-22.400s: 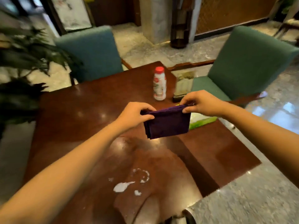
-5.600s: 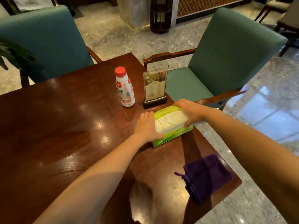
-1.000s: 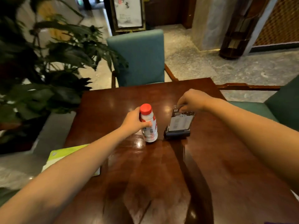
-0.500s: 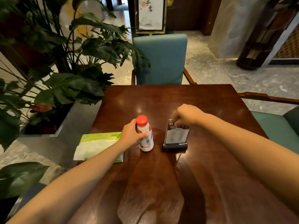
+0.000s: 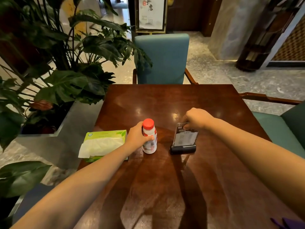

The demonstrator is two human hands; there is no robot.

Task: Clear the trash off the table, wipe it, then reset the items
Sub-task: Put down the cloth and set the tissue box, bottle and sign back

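One dark wooden counter [image 5: 165, 100] is seen, glossy and bare of spills. Two teal chairs are counted: one chair at the far side [image 5: 162, 58] and one chair at the right [image 5: 279, 129], only partly in view. One large potted plant [image 5: 69, 63] is set to the left of the counter. One framed sign [image 5: 151, 14] is seen behind the far chair; brush characters are written on it, but they cannot be read with certainty.

Three items are counted near the counter's left edge. One green tissue pack [image 5: 103, 142] is laid at that edge, a white tissue drawn out of its top; its print is too small to be read. One clear sign holder [image 5: 184, 140] on a black base is gripped at its top by the right hand [image 5: 197, 119]; the card's writing is blurred. One red-capped bottle [image 5: 149, 137], upright between pack and holder, is clasped by the left hand [image 5: 137, 138]; its red-and-white label is not legible.

A corner of one purple cloth [image 5: 292, 223] is seen at the lower right.
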